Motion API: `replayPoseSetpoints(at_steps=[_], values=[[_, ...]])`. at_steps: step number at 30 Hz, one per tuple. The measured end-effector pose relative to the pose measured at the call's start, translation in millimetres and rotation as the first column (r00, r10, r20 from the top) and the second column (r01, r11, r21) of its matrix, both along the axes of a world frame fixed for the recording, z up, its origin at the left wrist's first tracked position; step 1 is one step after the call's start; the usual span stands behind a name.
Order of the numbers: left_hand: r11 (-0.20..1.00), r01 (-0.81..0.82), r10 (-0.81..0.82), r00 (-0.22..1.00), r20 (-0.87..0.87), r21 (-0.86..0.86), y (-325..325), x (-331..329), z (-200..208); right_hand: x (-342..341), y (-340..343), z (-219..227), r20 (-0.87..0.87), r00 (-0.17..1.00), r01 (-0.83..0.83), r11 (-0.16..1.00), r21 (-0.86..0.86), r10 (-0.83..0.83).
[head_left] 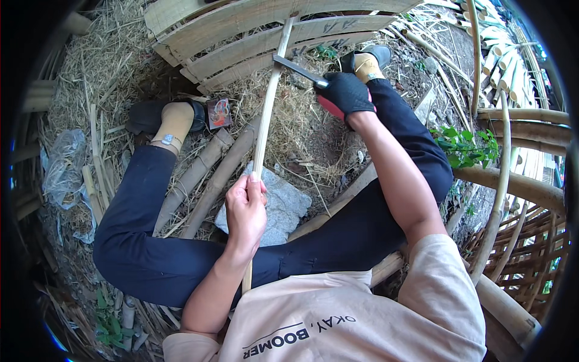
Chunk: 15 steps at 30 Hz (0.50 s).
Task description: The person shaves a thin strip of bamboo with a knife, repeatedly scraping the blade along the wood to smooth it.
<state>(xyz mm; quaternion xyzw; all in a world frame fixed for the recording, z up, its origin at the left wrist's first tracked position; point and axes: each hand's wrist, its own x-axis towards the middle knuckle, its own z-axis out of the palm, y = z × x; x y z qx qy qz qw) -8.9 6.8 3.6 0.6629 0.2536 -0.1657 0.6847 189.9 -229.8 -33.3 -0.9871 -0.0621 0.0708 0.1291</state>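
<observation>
A long pale bamboo strip [268, 117] runs from my waist up to the slatted wooden panel [232, 45] at the top. My bare left hand [246, 208] is closed around the strip's lower part, thumb on top. In a black and red glove, my right hand [345, 96] grips the handle of a knife [300, 72]. The knife's blade lies across the upper part of the strip, and its tip end meets the strip there. Where the strip's far end meets the panel, I cannot tell whether it rests on it or only overlaps it.
Between my legs sits a grey stone [280, 202], with bamboo poles [208, 184] beside it. Straw covers the ground. A clear plastic bag [63, 169] lies at the left, a small red packet [219, 113] near my left foot. Cut bamboo [512, 72] is stacked at the far right.
</observation>
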Motion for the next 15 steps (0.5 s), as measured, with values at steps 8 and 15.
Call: replayPoseSetpoints(at_steps=[8, 15], values=[[0.997, -0.028, 0.025, 0.999, -0.032, -0.072, 0, 11, -6, -28, 32, 36, -0.143, 0.96, -0.23, 0.97, 0.08, 0.24], [1.0, -0.008, 0.008, 1.0, -0.005, 0.027, 1, 11, -5, -47, 51, 26, -0.232, 0.916, -0.319, 0.945, 0.07, 0.326]])
